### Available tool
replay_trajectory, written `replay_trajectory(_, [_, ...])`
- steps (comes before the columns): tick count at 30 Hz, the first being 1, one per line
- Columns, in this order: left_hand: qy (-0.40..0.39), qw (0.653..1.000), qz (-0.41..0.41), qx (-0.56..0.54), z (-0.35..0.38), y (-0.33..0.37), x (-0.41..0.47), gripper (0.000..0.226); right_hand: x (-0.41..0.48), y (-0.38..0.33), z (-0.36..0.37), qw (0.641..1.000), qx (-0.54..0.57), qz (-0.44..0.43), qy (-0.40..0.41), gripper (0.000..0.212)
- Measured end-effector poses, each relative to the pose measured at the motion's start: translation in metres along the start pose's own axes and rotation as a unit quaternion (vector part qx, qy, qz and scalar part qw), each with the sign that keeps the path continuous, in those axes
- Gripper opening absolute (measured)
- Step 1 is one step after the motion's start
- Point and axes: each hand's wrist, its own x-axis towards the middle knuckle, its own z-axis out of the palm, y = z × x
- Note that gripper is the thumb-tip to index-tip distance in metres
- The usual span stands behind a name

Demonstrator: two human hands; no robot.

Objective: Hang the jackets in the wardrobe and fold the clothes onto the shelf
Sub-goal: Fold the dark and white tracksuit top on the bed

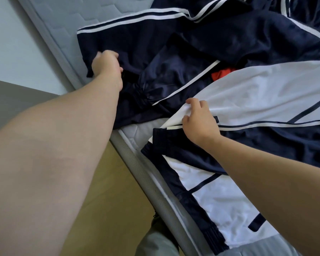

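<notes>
1. Left forearm point(50, 154) fills the near view, reaching over the mattress point(67, 17) edge.
2. Left hand point(107, 65): fingers clamped on bunched navy fabric of a navy/white track jacket point(174, 58) lying on the mattress.
3. Right hand point(198, 121): fingers pinch the white panel edge of a 2nd navy/white jacket point(257, 100), also on the mattress.
4. Red garment point(221, 73) peeks out betw. the jackets.
</notes>
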Motion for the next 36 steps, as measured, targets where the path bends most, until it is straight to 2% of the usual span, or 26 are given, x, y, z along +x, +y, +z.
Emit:
replay_trajectory(1, [0.006,0.997,0.057,0.048,0.003,0.003,-0.002,0.066,0.001,0.001,0.001,1.000,0.006,0.000,0.002,0.045])
replay_trajectory(3, [-0.012,0.970,0.180,0.162,0.008,0.002,-0.024,0.076,0.001,0.001,-0.001,0.999,0.039,0.007,0.009,0.043])
replay_trajectory(5, [-0.060,0.913,0.304,0.265,0.013,-0.014,-0.057,0.075,0.005,0.002,-0.007,0.993,0.109,0.037,0.025,0.038])
replay_trajectory(7, [-0.121,0.830,0.422,0.344,0.013,-0.043,-0.105,0.075,0.008,0.004,-0.020,0.966,0.232,0.109,0.039,0.026])
replay_trajectory(9, [-0.177,0.728,0.544,0.379,0.006,-0.078,-0.149,0.073,0.011,0.008,-0.037,0.892,0.398,0.214,0.023,0.023])
replay_trajectory(11, [-0.200,0.622,0.649,0.389,0.002,-0.109,-0.185,0.066,0.009,0.024,-0.063,0.785,0.548,0.287,-0.018,0.044])
replay_trajectory(13, [-0.253,0.546,0.698,0.389,0.000,-0.139,-0.214,0.059,0.003,0.050,-0.090,0.693,0.660,0.281,-0.069,0.063])
replay_trajectory(15, [-0.325,0.489,0.711,0.387,-0.002,-0.166,-0.233,0.053,-0.008,0.080,-0.114,0.648,0.711,0.253,-0.106,0.068])
replay_trajectory(16, [-0.351,0.456,0.717,0.394,-0.004,-0.177,-0.239,0.052,-0.017,0.092,-0.124,0.643,0.712,0.254,-0.123,0.071])
replay_trajectory(18, [-0.381,0.388,0.725,0.422,-0.006,-0.193,-0.249,0.053,-0.036,0.114,-0.138,0.658,0.682,0.277,-0.157,0.084])
replay_trajectory(20, [-0.410,0.330,0.723,0.448,0.000,-0.202,-0.261,0.049,-0.059,0.136,-0.149,0.669,0.655,0.303,-0.178,0.088])
replay_trajectory(21, [-0.427,0.306,0.710,0.470,0.003,-0.204,-0.266,0.045,-0.071,0.143,-0.152,0.686,0.631,0.316,-0.178,0.086])
replay_trajectory(22, [-0.440,0.301,0.691,0.488,0.007,-0.207,-0.271,0.038,-0.081,0.150,-0.152,0.716,0.591,0.328,-0.174,0.079])
replay_trajectory(23, [-0.451,0.332,0.669,0.488,0.010,-0.209,-0.275,0.029,-0.090,0.156,-0.151,0.749,0.543,0.340,-0.167,0.065])
replay_trajectory(24, [-0.457,0.404,0.641,0.465,0.012,-0.209,-0.279,0.021,-0.096,0.163,-0.148,0.783,0.492,0.351,-0.147,0.042])
replay_trajectory(25, [-0.446,0.500,0.601,0.436,0.015,-0.208,-0.282,0.016,-0.103,0.168,-0.144,0.816,0.442,0.353,-0.118,0.018])
replay_trajectory(26, [-0.411,0.598,0.546,0.419,0.018,-0.204,-0.285,0.015,-0.108,0.172,-0.140,0.849,0.384,0.353,-0.086,0.010])
replay_trajectory(27, [-0.362,0.682,0.478,0.419,0.021,-0.200,-0.286,0.017,-0.112,0.177,-0.136,0.872,0.332,0.354,-0.056,0.016])
replay_trajectory(28, [-0.301,0.746,0.413,0.426,0.025,-0.195,-0.286,0.017,-0.116,0.180,-0.133,0.879,0.311,0.360,-0.042,0.019])
replay_trajectory(31, [-0.142,0.869,0.239,0.410,0.044,-0.185,-0.279,0.019,-0.131,0.185,-0.124,0.855,0.330,0.396,-0.060,0.018])
replay_trajectory(33, [-0.105,0.932,0.094,0.334,0.055,-0.182,-0.272,0.027,-0.142,0.188,-0.116,0.846,0.341,0.402,-0.082,0.019])
replay_trajectory(34, [-0.105,0.948,0.038,0.297,0.058,-0.181,-0.268,0.033,-0.148,0.189,-0.113,0.843,0.348,0.401,-0.087,0.019])
replay_trajectory(36, [-0.127,0.957,-0.005,0.260,0.061,-0.183,-0.263,0.040,-0.158,0.196,-0.106,0.831,0.374,0.403,-0.087,0.020])
